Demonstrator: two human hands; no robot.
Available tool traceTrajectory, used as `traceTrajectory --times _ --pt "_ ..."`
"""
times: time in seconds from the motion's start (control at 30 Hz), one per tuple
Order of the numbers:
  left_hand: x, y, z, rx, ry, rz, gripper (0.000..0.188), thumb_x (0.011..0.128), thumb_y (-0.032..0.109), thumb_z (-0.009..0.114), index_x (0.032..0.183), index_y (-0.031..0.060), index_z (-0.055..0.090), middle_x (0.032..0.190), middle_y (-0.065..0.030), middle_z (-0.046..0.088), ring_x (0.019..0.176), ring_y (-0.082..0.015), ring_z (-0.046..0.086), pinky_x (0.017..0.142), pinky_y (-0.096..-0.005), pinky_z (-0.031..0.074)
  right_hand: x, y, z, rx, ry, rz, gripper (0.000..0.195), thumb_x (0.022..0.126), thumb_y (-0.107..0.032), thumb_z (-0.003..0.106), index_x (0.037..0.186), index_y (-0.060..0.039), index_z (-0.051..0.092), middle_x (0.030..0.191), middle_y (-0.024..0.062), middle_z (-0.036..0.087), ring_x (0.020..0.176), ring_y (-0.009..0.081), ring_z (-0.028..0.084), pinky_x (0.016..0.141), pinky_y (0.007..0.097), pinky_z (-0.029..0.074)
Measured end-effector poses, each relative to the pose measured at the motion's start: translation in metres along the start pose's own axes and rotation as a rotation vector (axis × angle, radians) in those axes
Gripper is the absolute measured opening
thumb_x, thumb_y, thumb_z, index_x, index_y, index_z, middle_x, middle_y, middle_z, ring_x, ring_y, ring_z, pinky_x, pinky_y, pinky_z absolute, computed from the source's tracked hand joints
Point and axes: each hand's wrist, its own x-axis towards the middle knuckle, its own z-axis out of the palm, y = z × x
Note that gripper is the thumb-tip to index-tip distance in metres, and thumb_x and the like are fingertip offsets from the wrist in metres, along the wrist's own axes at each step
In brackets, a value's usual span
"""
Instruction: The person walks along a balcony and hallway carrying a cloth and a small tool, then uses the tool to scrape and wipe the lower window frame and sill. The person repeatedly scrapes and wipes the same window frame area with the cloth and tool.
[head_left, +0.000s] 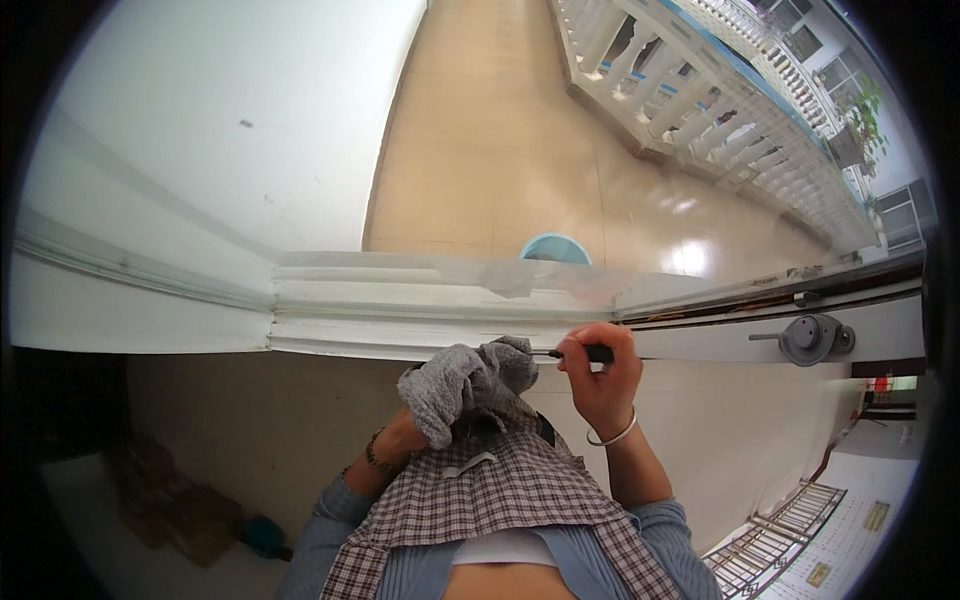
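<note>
A grey terry cloth (450, 382) is bunched over my left hand (409, 430), whose fingers are hidden under it. In my right hand (604, 367) is a slim tool with a black handle (598, 353); its thin metal shaft (543, 352) points left and meets the cloth, which hides the tip, so I cannot tell its exact kind. Both hands are in front of my checked apron (487, 487), close to the near edge of a white window sill with sliding tracks (442, 330).
A light blue basin (555, 247) stands on the tiled floor beyond the glass. A grey metal latch (810, 339) juts from the white frame at right. A white balustrade (675, 105) runs along the walkway; cardboard boxes (187, 517) lie at lower left.
</note>
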Motion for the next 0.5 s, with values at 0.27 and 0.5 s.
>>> traceTrajectory --times 0.27,0.5 --pt "-0.003 0.007 -0.006 0.137 0.223 0.241 0.047 0.091 0.017 0.057 0.134 0.0051 0.041 0.13 -0.0115 0.049 0.115 -0.0191 0.05 0.098 -0.0333 0.044 0.002 0.008 0.005 -0.018 -0.023 0.107 0.018 0.081 -0.009 0.069 0.09 -0.0044 0.054 0.074 0.0102 0.062 0.062 0.0193 0.063 0.056 0.0272 0.049" --pt "-0.014 -0.014 -0.008 -0.086 0.213 0.057 0.051 0.091 0.016 0.058 0.135 0.0043 0.039 0.131 -0.0099 0.048 0.117 -0.019 0.048 0.1 -0.0331 0.041 0.013 0.001 0.014 -0.049 -0.146 0.021 0.017 0.083 -0.008 0.066 0.092 -0.0044 0.052 0.07 0.0102 0.062 0.056 0.0211 0.061 0.052 0.0286 0.047"
